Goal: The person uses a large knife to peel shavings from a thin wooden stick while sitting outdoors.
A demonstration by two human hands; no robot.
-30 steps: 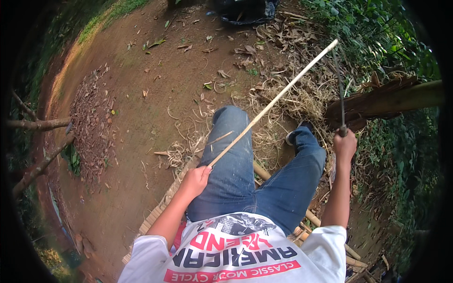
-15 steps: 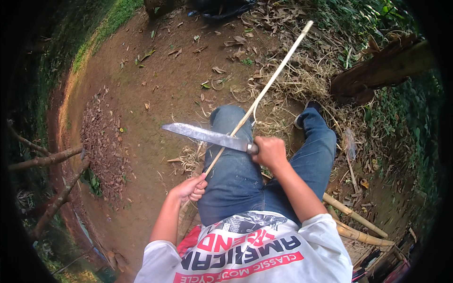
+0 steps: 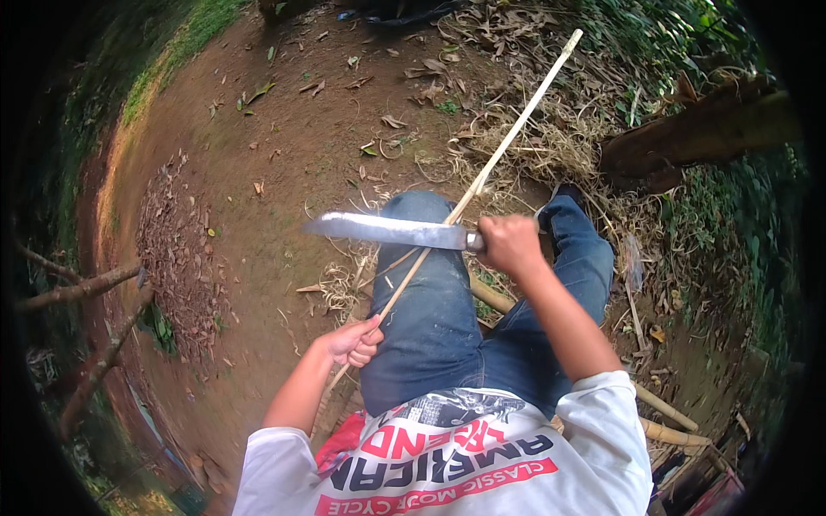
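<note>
A long pale stick (image 3: 523, 118), perhaps bamboo, slants from my left side across my jeans-covered thigh to the far right. Near its lower end, my left hand (image 3: 353, 342) is closed round it. My right hand (image 3: 511, 244) grips the handle of a machete (image 3: 387, 230). The broad grey blade points left and lies across the stick above my knee, its tip blurred. A thin shaving hangs at the stick beside the blade, and a small pale chip (image 3: 389, 281) shows over my thigh.
Curled shavings (image 3: 551, 142) and dry leaves litter the brown soil ahead. A thick trunk (image 3: 680, 142) stands at the far right. Branches (image 3: 82, 288) cross on the left. Bamboo poles (image 3: 667, 408) lie at my right side, by the woven seat.
My right hand and the machete have moved forward and slightly right along the stick. My left hand keeps its hold, and the stick's far end has shifted slightly right.
</note>
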